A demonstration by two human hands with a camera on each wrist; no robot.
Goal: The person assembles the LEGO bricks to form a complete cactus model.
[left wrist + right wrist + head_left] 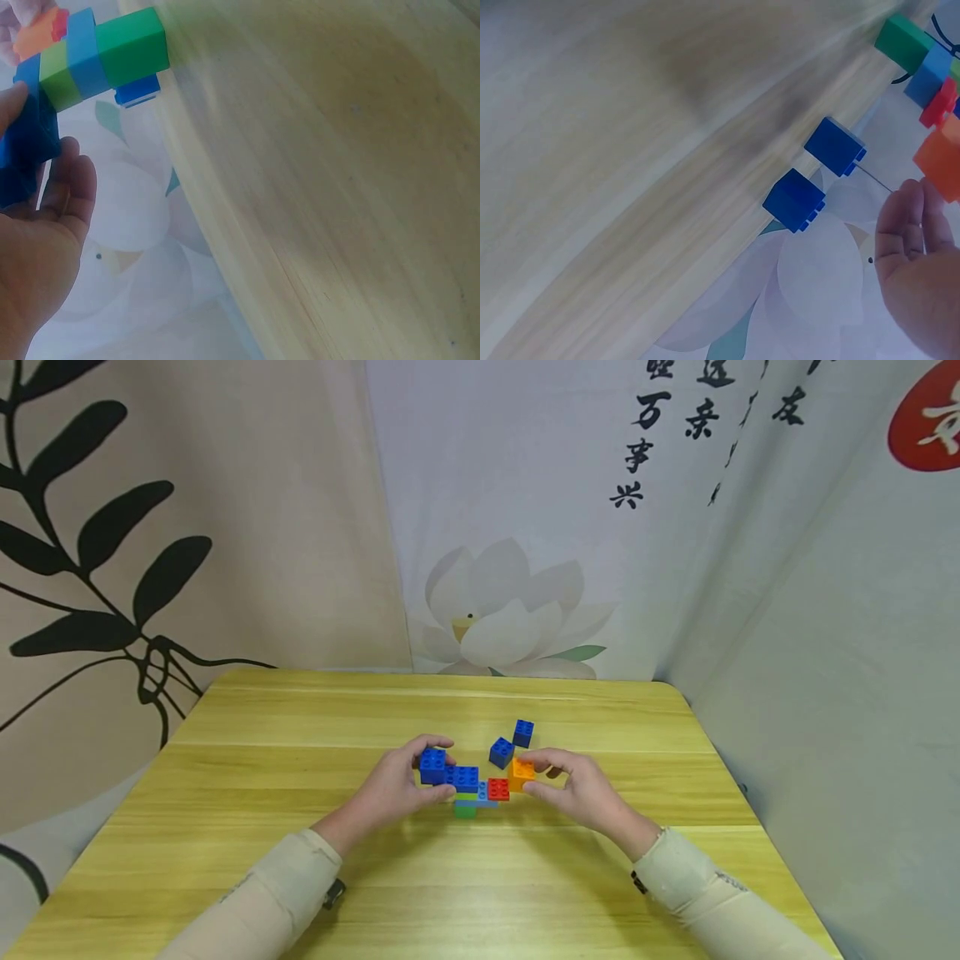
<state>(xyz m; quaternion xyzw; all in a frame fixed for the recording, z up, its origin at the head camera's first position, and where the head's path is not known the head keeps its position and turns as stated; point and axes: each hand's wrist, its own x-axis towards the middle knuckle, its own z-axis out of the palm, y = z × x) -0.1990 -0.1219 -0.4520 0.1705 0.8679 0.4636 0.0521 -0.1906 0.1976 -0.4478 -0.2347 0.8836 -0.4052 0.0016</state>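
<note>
My left hand (397,789) grips the blue bricks (433,765) at the left end of a joined brick assembly. The assembly has a green brick (133,48) at its bottom, a light blue brick (83,54) and a lime green brick (59,75) above it, and a red brick (498,789) toward the right. On the right side, my right hand (588,789) pinches an orange brick (521,774) between thumb and fingers, right beside the red brick. Whether orange and red are joined I cannot tell.
Two loose blue bricks stand on the wooden table (420,893) beyond the hands: one nearer (502,752), one farther (523,732). A printed cloth (517,527) hangs behind the table's back edge.
</note>
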